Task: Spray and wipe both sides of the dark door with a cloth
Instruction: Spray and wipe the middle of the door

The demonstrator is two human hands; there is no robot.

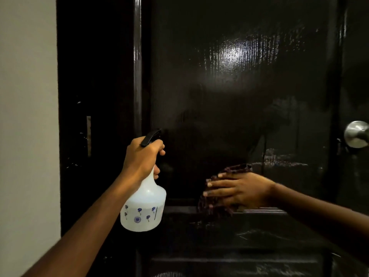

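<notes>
The glossy dark door [229, 96] fills the view, with a bright reflection high on its panel and wet streaks lower right. My left hand [142, 158] grips the neck of a white spray bottle [144, 208] with blue flower prints; its black nozzle points at the door. A faint mist hangs just ahead of the nozzle. My right hand [237, 189] presses a dark maroon cloth [215, 208] flat against the door with straight fingers, just above the panel's lower rail.
A round metal doorknob [356, 133] sticks out at the right edge. The dark door frame [95, 96] with a metal strike plate [88, 135] stands left of the door. A pale wall [28, 116] runs along the far left.
</notes>
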